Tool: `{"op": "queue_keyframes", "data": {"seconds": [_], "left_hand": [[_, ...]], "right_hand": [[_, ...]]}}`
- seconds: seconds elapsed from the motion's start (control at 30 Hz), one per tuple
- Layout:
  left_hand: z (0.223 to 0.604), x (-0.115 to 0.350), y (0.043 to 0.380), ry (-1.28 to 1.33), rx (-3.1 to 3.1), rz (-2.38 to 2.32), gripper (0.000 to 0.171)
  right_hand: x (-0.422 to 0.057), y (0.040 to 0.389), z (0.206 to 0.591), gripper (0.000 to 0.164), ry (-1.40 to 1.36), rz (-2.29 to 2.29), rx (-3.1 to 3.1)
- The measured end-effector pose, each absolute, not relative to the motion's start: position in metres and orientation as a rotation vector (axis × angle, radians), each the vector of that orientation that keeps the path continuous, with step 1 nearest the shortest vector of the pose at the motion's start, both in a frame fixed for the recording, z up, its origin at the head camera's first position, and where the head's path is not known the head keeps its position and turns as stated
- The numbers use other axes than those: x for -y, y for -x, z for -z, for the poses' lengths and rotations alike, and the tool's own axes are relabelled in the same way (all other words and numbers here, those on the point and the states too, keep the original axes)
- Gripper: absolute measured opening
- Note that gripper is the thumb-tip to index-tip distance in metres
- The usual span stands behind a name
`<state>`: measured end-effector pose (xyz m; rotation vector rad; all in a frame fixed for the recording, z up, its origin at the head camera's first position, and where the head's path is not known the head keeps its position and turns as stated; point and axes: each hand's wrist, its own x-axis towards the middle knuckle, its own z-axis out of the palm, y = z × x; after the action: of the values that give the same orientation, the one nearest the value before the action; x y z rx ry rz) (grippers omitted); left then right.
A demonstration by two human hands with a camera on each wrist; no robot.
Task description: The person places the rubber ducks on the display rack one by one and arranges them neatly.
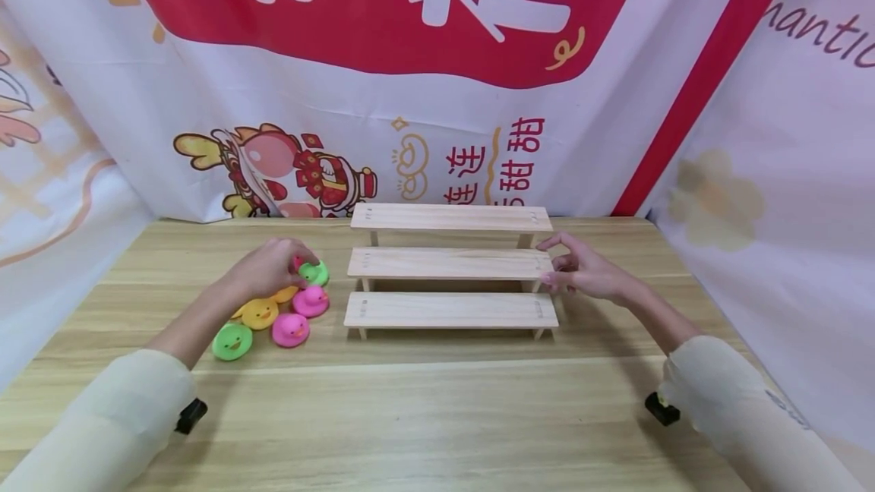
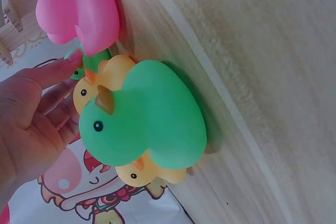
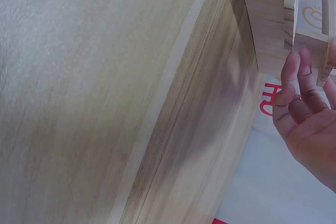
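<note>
My left hand [image 1: 273,268] reaches in at the far end of a group of rubber ducks, left of a three-tier wooden stand. Its thumb and curved fingers are right at a green duck [image 1: 314,273], partly hidden behind the thumb in the left wrist view; I cannot tell whether they grip it. A bit of pink shows beside the fingers. Nearer lie pink ducks [image 1: 290,330], a yellow duck [image 1: 260,313] and another green duck [image 2: 152,116]. My right hand [image 1: 581,268] holds the right end of the stand's middle board [image 1: 447,263], thumb in front and fingers behind.
The stand's top board [image 1: 451,217] and bottom board [image 1: 451,310] lie level, each on short legs. Everything rests on a wood-grain table [image 1: 424,416]. A printed cloth [image 1: 355,59] hangs behind the table, with more cloth at both sides.
</note>
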<state>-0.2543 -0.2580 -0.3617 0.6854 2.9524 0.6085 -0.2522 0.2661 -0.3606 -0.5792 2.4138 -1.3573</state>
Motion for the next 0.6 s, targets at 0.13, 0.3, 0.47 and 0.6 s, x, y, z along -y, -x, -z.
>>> {"op": "queue_keyframes", "data": {"seconds": [0.13,0.3,0.47,0.6], "left_hand": [[0.361,0.259,0.254,-0.696,-2.949,-0.616,0.032],[0.356,0.259,0.252,-0.677,-2.944,-0.647,0.034],[0.348,0.259,0.249,-0.640,-2.948,-0.705,0.032],[0.344,0.262,0.250,-0.664,-2.959,-0.775,0.030]], "right_hand": [[-0.266,0.252,0.360,0.048,0.579,1.351,-2.418],[-0.266,0.252,0.361,0.048,0.584,1.352,-2.412],[-0.266,0.252,0.360,0.049,0.576,1.360,-2.403],[-0.267,0.253,0.360,0.049,0.572,1.368,-2.396]]}}
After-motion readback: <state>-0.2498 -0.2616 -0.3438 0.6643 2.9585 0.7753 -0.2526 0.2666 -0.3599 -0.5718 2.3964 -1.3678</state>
